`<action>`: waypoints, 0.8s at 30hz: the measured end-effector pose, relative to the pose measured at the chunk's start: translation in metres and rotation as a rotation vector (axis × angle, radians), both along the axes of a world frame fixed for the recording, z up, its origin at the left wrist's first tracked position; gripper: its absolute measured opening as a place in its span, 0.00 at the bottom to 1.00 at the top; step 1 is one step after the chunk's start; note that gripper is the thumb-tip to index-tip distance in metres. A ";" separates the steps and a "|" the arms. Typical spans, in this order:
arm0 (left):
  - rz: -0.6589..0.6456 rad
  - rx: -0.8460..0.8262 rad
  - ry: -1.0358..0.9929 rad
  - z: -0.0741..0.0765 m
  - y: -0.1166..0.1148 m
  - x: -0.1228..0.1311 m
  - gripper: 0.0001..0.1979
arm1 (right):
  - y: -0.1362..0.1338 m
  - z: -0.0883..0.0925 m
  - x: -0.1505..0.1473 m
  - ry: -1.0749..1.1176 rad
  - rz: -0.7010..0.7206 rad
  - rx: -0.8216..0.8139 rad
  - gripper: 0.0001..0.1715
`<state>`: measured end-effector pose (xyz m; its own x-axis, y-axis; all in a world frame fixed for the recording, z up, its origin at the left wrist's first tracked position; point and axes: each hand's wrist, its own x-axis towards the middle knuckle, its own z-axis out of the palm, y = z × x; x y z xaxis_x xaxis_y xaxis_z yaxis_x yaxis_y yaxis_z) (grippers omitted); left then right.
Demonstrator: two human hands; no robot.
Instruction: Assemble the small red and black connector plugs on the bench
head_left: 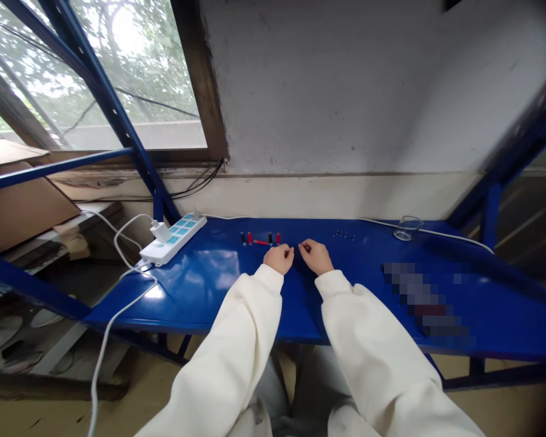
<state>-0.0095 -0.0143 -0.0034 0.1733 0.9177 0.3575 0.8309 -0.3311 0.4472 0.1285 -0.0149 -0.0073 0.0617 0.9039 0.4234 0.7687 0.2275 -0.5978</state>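
Over the middle of the blue table, my left hand (279, 259) is closed, thumb and fingers drawn together. A short gap to its right separates it from my right hand (316, 256), also closed with its fingertips in a pinch. Whatever either hand holds is too small or hidden to make out. Just beyond my left hand stand small upright cylinders: a black one (270, 238) and a red one (278, 238). Farther left are another black cylinder (243, 238) and another red cylinder (250, 238). Between these pairs lies a red piece (261, 242) on its side.
Several tiny pin-like pieces (339, 234) stand right of centre at the back. A clear glass (408, 228) sits near a white cable. At left, a power strip (175, 238) holds a white plug (161, 231). A blurred-out dark object (421, 297) lies right. Blue frame posts flank the table (200, 303).
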 end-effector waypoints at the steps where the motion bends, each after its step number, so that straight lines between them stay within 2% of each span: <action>1: 0.030 -0.007 0.008 0.000 0.000 0.000 0.16 | 0.000 0.000 0.000 0.003 0.000 0.002 0.12; 7: 0.220 -0.030 -0.022 0.004 -0.001 -0.002 0.17 | -0.001 0.001 0.000 0.007 0.006 -0.001 0.12; 12: 0.175 0.030 -0.090 0.011 -0.005 -0.003 0.19 | -0.001 0.002 -0.001 0.009 0.020 -0.006 0.12; 18: 0.144 -0.076 -0.010 0.011 -0.004 -0.003 0.29 | -0.002 0.002 -0.002 0.007 0.043 0.007 0.12; 24: 0.149 -0.097 0.024 0.008 -0.001 -0.003 0.25 | -0.002 0.003 -0.004 0.003 0.070 0.008 0.13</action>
